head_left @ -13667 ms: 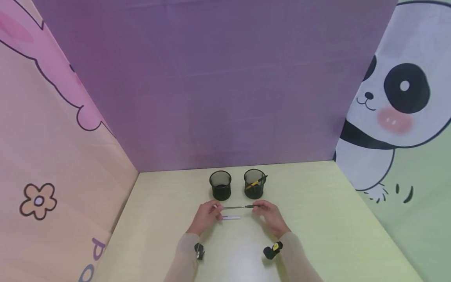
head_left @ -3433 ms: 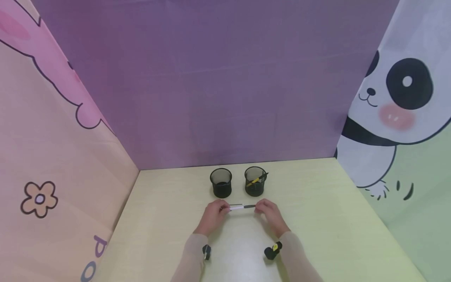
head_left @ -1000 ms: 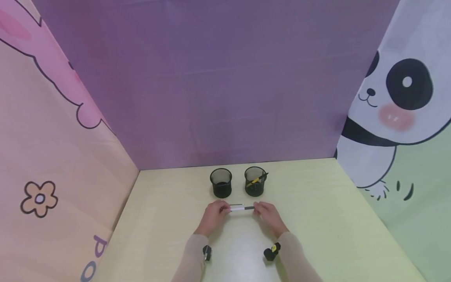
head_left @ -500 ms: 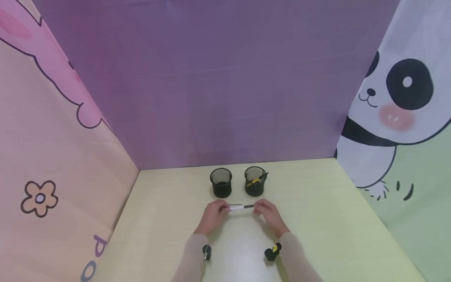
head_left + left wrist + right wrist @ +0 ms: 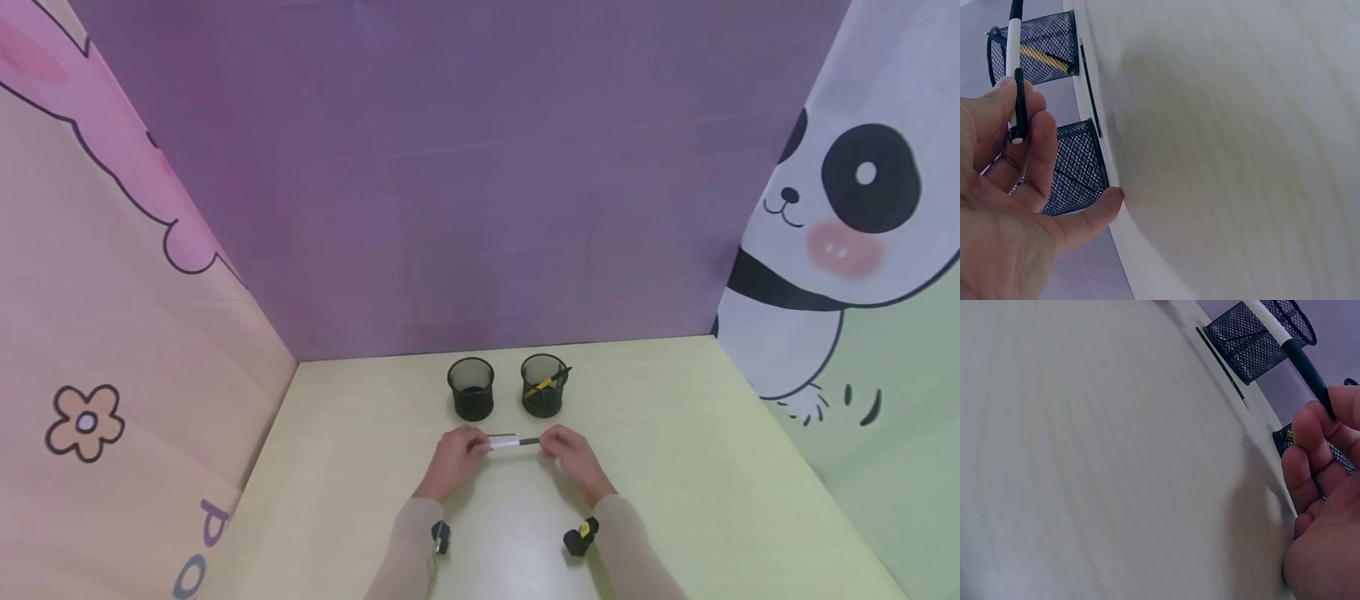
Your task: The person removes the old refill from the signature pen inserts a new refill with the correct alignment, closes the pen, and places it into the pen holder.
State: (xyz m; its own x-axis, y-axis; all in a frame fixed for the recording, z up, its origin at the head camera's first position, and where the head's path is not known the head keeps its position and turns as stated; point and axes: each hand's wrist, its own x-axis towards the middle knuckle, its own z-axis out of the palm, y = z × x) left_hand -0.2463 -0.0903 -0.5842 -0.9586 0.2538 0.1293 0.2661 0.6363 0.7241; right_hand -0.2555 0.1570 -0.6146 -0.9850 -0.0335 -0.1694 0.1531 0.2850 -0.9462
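Observation:
A pen with a white barrel and a black grip section is held level between my two hands, just above the table. My left hand pinches the white barrel at its clip end between thumb and fingers, the clip showing in the left wrist view. With thumb and fingertips, my right hand pinches the tip of the black grip. Behind the pen a thin dark refill with a metallic tip lies on the table. My right fingertips hide the pen's point.
Two black mesh pen cups stand behind the hands: the left cup and the right cup. A yellow and black stick leans in the right one. Beyond the pale table rises a purple backdrop, with printed panels at both sides.
Earlier, my left hand held the refill at the black grip while the white barrel lay on the table. Now barrel and grip are in line, the refill lying behind. The last second shows only slight right-hand shifts.

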